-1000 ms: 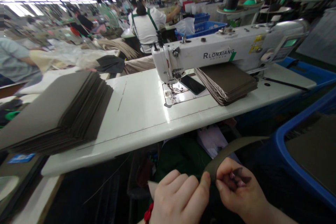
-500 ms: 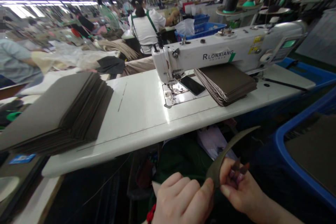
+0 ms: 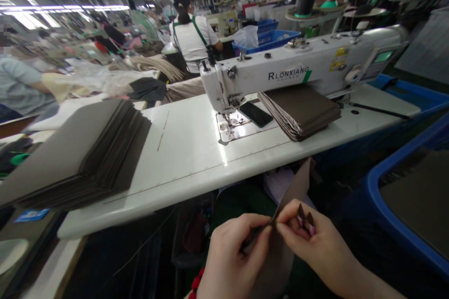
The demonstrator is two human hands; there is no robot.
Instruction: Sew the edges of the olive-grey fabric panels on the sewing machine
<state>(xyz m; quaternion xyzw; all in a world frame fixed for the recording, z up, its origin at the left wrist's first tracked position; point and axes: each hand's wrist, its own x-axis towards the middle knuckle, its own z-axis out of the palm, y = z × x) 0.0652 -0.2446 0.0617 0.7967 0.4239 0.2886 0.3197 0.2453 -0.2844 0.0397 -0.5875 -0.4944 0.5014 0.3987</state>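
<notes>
Below the table's front edge, both hands pinch the same brown-grey fabric piece (image 3: 297,186). My left hand (image 3: 236,252), with a red band at the wrist, grips its edge between thumb and forefinger. Right beside it, my right hand (image 3: 315,238) pinches that edge too. Two dark pointed blades, apparently of thread snips (image 3: 306,219), stick out from the curled fingers of my right hand; their handle is hidden. Part of the fabric rises behind the fingers, and more hangs under them.
Ahead stands a white sewing machine (image 3: 280,70) on a pale table (image 3: 182,149). A phone (image 3: 256,114) and a stack of brown fabric pieces (image 3: 303,110) lie by it. Left is a taller stack (image 3: 80,149); right, a blue bin (image 3: 377,196). A co-worker (image 3: 192,37) sits beyond.
My hands have come together at the fabric's edge, the left thumb and forefinger now pinching it. The fabric has turned from a curved strip to a broader face. The co-worker's arm has lowered.
</notes>
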